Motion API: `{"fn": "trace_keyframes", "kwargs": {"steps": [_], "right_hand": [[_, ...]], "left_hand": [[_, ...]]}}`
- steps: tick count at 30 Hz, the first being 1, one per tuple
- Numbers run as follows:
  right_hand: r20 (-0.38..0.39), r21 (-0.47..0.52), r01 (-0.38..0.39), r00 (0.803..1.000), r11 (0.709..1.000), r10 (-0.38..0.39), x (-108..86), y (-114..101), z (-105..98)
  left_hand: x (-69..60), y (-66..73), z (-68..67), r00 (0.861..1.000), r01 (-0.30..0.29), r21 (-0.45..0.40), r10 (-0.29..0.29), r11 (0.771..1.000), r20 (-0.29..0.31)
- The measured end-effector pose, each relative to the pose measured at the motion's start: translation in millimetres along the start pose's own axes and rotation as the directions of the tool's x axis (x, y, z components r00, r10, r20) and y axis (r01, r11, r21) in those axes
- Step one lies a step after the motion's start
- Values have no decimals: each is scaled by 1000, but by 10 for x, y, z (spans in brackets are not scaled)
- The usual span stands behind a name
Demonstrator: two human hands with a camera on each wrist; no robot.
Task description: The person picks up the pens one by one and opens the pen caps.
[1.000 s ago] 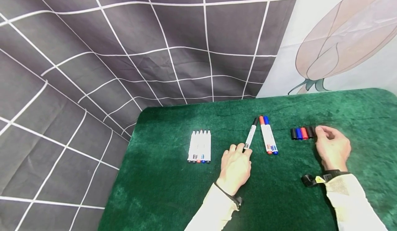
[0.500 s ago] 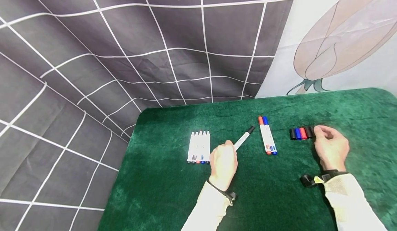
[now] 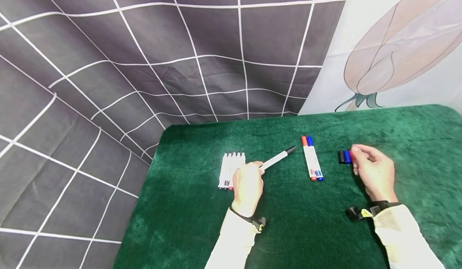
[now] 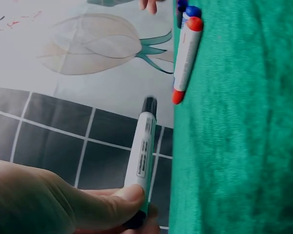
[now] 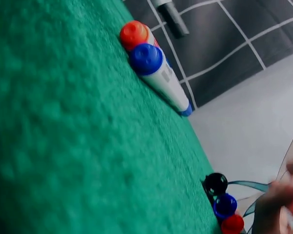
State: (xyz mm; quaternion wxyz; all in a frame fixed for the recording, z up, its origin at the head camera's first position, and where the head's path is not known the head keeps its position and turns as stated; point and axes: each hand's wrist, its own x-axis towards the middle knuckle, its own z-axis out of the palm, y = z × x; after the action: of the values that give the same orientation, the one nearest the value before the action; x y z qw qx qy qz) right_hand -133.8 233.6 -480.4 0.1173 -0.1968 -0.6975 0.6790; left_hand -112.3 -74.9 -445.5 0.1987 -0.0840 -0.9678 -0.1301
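Observation:
My left hand (image 3: 248, 185) grips a whiteboard marker (image 3: 276, 160) near its lower end, thumb and fingers round the barrel. In the left wrist view the black cap (image 4: 149, 106) points away from the hand. Under and left of this hand lies a row of white capless markers (image 3: 226, 168), its right part covered. My right hand (image 3: 375, 172) is at a row of loose caps, its thumb and index fingertips over the red cap (image 5: 233, 224). A blue cap (image 3: 347, 157) and a black cap (image 3: 341, 157) show beside it. What the right fingers pinch, if anything, is hidden.
Between the hands, a red marker (image 3: 309, 160) and a blue marker (image 3: 315, 158) lie side by side, capped. Green cloth (image 3: 306, 229) covers the table. A grey checked curtain (image 3: 213, 76) and a pale flower-printed one (image 3: 332, 88) hang behind.
My left hand has picked up the black-capped marker and carried it left, turning it flatter, over the capless row. My right hand has slid left along the caps, covering the black ones at right.

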Motion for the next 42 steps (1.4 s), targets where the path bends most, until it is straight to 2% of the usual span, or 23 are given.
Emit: {"fn": "trace_keyframes", "kwargs": {"steps": [1,3,5,7,11,14,17,21,25,29,32,34,35,38,40,42], "right_hand": [[68,24,52,996,998,-54,-18,8,25],[214,68,140,965,988,-151,-54,17,74],[339,37,216,916,976,-216,-94,1,114],[438,-36,294,864,955,-249,-141,-28,153],[586,-110,355,778,928,-228,-227,-72,242],[655,-95,331,731,939,-191,-273,-66,316],[696,-66,311,695,948,-180,-307,-34,380],[723,-46,324,664,945,-192,-345,7,437],[733,-3,312,647,950,-210,-381,17,475],[728,12,248,661,969,-179,-407,10,500],[733,-5,198,668,980,-131,-424,6,520],[744,-11,180,659,984,-113,-439,3,535],[751,-12,170,652,985,-103,-447,3,542],[782,9,150,615,989,-100,-469,6,556],[799,33,126,593,991,-102,-478,9,562],[807,56,103,581,993,-106,-482,13,565]], "left_hand": [[1,-6,-9,1000,-8,-8,8,1000,-10],[2,-10,-32,999,-27,-23,26,999,-27],[3,-8,-56,998,-47,-39,46,998,-34],[6,-1,-80,997,-69,-52,67,996,-28],[3,12,-128,994,-105,-77,105,991,1],[-1,21,-162,992,-126,-91,128,988,18],[-1,24,-184,990,-137,-98,141,986,29],[-6,22,-211,988,-151,-94,154,984,25],[-11,37,-220,979,-201,-8,201,979,-15],[-13,95,-200,964,-267,40,267,963,-10],[-14,162,-176,945,-326,37,327,944,-4],[-18,207,-151,927,-372,41,373,927,-21],[-21,228,-138,916,-397,48,399,916,-34],[-30,274,-92,889,-451,52,454,891,-57],[-35,290,-71,878,-474,46,476,880,-59],[-38,299,-62,870,-489,42,491,871,-56]]}}
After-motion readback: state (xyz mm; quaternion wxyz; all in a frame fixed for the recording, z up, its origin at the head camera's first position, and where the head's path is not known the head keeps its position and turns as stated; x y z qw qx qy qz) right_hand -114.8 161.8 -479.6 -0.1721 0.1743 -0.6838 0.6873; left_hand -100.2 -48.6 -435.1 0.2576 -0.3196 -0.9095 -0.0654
